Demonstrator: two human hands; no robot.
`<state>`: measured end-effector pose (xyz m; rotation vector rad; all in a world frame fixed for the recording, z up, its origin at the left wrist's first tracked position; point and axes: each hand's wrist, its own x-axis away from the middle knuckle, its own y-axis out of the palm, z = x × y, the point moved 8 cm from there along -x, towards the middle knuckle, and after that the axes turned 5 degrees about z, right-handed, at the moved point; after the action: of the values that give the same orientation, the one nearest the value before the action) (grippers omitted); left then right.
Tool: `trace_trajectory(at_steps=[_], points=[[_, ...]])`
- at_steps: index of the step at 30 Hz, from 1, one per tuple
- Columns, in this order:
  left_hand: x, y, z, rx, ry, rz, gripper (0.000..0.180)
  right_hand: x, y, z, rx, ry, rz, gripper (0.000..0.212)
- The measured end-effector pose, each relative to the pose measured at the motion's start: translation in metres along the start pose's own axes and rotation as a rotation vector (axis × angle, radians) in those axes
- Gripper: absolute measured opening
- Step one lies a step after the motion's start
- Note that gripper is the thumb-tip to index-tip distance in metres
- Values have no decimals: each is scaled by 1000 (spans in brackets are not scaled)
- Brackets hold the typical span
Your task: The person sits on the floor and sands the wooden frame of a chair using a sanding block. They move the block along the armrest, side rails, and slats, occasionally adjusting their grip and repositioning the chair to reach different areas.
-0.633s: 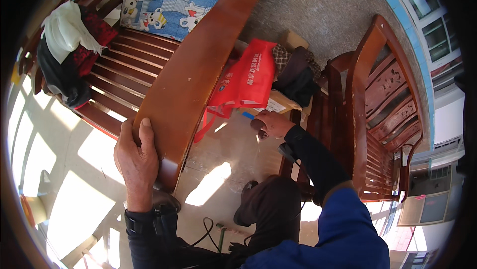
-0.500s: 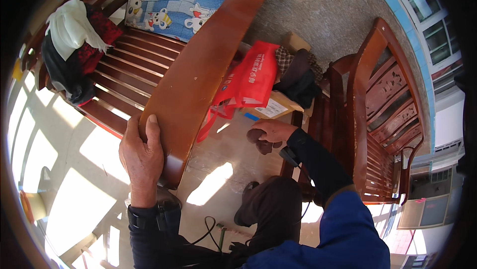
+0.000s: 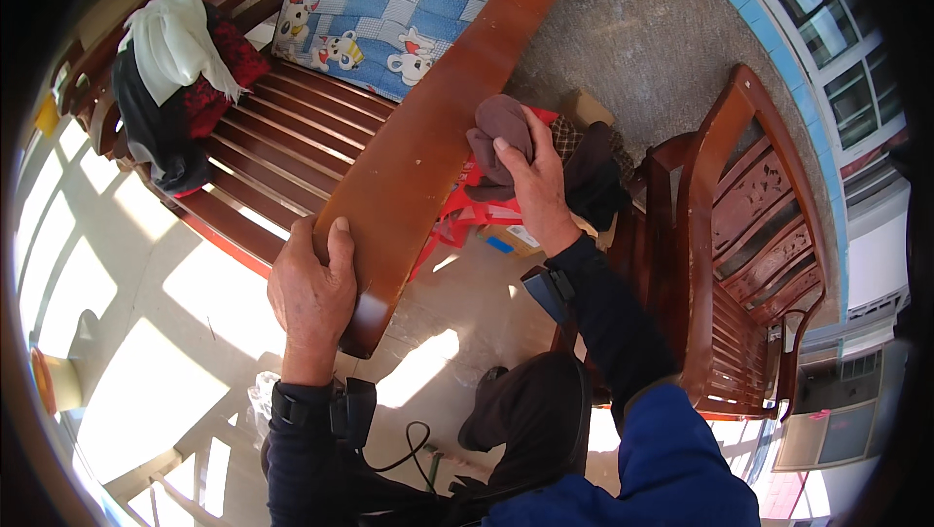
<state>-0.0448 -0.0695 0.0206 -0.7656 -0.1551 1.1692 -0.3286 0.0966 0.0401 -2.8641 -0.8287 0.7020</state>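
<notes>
Two bare hands are at the broad wooden armrest (image 3: 428,152), the left on it and the right beside it. The left hand (image 3: 316,289) clasps the armrest's near end, thumb on the top face, other fingers at its left edge; their tips are partly hidden. Just at the armrest's right edge, the right hand (image 3: 540,186) pinches a brown cloth (image 3: 498,143) between its thumb, in front, and fingers behind. The bunched cloth lies mostly to the left of that grip, toward the armrest, overlapping its edge in view; whether they touch I cannot tell. One part of the cloth sags below the thumb.

Right of the armrest and lower than the cloth are a red bag (image 3: 467,216), partly covered, and a cardboard box (image 3: 513,239). Dark clothing (image 3: 595,181) lies farther right of the armrest. Left of it, a blue patterned cushion (image 3: 389,16) rests on a slatted bench seat (image 3: 292,152).
</notes>
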Motion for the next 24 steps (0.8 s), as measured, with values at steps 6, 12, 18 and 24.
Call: trace_trajectory(at_steps=[6,12,18,24], points=[[0,3,-3,-10,-13,-10,47,80,61,-82,375,-435,-253,65],[1,3,-4,-5,4,7,45,51,76,-85,561,-519,-297,66],[3,5,-6,-27,-33,-113,49,-22,76,-44,612,-376,-232,61],[3,4,-7,64,-20,-88,44,27,94,-68,585,-459,-325,61]])
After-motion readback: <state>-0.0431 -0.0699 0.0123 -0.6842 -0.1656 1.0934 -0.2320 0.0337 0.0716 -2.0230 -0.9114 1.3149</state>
